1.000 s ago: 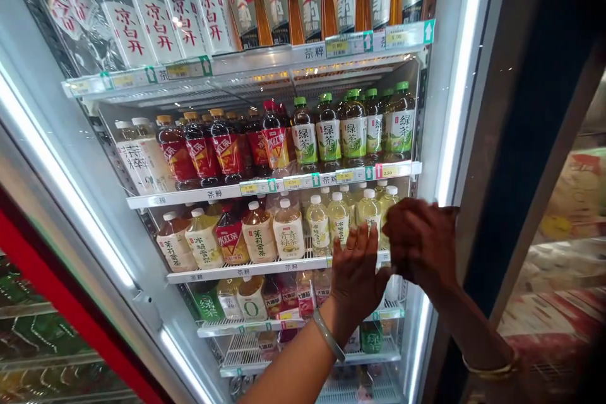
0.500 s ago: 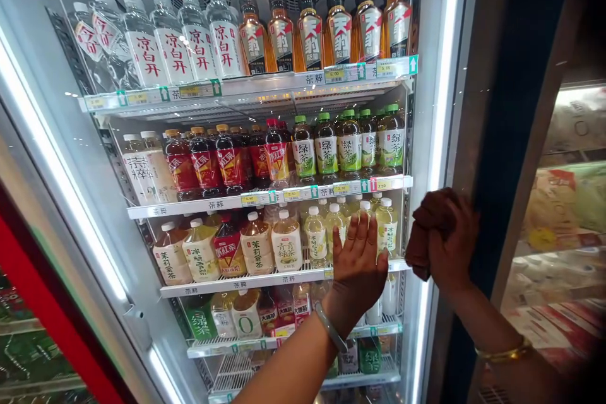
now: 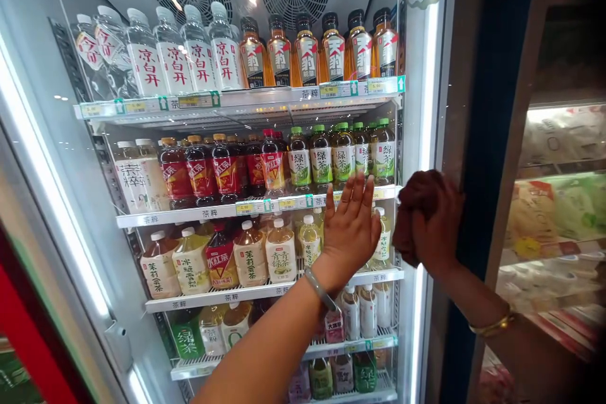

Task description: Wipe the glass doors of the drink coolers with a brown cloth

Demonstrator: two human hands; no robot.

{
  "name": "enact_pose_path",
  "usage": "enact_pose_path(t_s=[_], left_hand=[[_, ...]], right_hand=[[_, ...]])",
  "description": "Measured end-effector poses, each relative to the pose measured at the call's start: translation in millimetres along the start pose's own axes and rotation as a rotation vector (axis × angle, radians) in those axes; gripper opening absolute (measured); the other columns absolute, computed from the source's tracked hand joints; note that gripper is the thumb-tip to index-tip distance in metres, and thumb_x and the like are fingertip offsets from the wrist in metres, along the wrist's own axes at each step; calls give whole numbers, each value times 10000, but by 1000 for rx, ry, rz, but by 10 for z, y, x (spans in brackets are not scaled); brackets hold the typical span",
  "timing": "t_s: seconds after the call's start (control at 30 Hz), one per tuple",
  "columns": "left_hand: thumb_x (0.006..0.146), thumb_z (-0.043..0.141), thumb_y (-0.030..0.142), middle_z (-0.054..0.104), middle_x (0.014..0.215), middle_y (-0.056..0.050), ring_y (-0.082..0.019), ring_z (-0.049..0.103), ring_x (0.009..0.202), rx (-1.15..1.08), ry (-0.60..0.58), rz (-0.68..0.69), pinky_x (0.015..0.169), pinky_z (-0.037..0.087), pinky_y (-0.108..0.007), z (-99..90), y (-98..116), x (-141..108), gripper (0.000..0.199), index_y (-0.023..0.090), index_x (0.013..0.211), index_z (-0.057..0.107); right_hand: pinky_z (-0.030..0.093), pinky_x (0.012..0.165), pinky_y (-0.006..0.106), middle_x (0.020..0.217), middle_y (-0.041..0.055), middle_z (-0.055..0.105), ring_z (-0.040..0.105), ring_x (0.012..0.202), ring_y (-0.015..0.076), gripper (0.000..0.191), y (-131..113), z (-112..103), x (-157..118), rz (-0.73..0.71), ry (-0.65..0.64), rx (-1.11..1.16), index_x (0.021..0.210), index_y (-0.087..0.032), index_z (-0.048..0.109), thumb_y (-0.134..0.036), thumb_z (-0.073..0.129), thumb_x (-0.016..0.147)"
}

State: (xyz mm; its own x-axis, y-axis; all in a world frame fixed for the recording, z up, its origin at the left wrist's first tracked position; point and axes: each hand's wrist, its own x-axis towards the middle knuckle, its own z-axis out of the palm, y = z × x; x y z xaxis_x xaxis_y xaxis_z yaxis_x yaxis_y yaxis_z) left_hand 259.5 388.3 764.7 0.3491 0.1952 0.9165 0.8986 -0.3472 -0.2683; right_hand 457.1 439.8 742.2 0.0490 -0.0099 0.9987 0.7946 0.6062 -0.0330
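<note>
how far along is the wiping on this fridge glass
Bottles show clearly through the glass, but which parts are already wiped can't be told. In hand: the right hand holds the cloth near the right edge; the left hand is spread, apparently on the glass. No smears stand out, so what's left is unclear.

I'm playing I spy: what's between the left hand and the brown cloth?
In the head view, a white-capped bottle shows between the left hand and the cloth, farther back.
</note>
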Motion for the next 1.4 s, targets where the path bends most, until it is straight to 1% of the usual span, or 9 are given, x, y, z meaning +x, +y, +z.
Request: enact_pose_path(t_s=[0.2,0.3,0.43,0.63,0.83,1.03,1.17,1.27,1.4], left_hand=[[1026,427,263,271,1743,-125,-217,74,1659,40,30,42,1373,-30,-476,-97,-226,204,746,75,1683,127],[1045,423,291,273,1745,-97,-206,84,1655,67,53,114,1370,-58,-482,-199,-434,417,726,128,1689,131],[1058,420,301,255,1750,-71,-202,95,1654,106,34,177,1364,-107,-489,-261,-592,583,726,145,1690,99],[1042,428,254,207,1754,-75,-220,88,1655,163,45,177,1372,-74,-497,-210,-590,535,764,112,1685,41],[1062,406,290,200,1756,-72,-228,85,1654,186,35,156,1383,13,-524,-209,-574,530,734,102,1685,66],[1033,440,246,189,1754,-127,-237,12,1651,213,73,142,1382,-5,-491,-187,-594,521,742,32,1670,125],[1049,448,301,194,1755,-128,-230,29,1651,207,108,122,1382,2,-482,-147,-584,517,755,47,1675,111],[1045,457,291,183,1759,-125,-226,21,1652,175,102,115,1385,27,-495,-143,-571,518,783,62,1681,63],[1017,494,304,153,1763,-145,-251,2,1653,150,55,137,1383,22,-519,-181,-570,517,834,30,1675,61]], right_hand=[[288,1298,614,1586,90,524,419,1530,297,526,-25,28,530,-588,-301,68,1491,-252,501,-264,605,976],[285,1295,605,1582,96,530,433,1519,301,484,175,-69,812,-476,-284,22,1473,-230,532,-250,566,990],[267,1264,693,1589,195,484,400,1525,374,548,52,8,643,-182,-65,-21,1533,-158,458,-273,532,1003],[317,1295,593,1568,63,547,457,1501,289,505,-11,72,1111,-738,-335,88,1476,-262,528,-333,598,981],[349,1229,703,1627,165,443,399,1515,409,638,65,-5,990,-185,-53,-42,1563,-194,439,-250,546,937],[346,1284,582,1554,133,551,439,1507,307,685,-218,152,965,-761,-218,36,1599,-190,371,-327,603,969],[341,1277,570,1588,146,514,467,1487,320,636,75,51,1239,-465,-150,-16,1557,-191,456,-254,592,940],[336,1257,629,1604,194,475,426,1507,381,650,70,61,974,-118,12,-48,1553,-162,468,-235,573,915],[339,1264,651,1608,145,487,425,1519,355,703,-284,191,727,-364,-173,48,1600,-219,382,-252,575,925]])
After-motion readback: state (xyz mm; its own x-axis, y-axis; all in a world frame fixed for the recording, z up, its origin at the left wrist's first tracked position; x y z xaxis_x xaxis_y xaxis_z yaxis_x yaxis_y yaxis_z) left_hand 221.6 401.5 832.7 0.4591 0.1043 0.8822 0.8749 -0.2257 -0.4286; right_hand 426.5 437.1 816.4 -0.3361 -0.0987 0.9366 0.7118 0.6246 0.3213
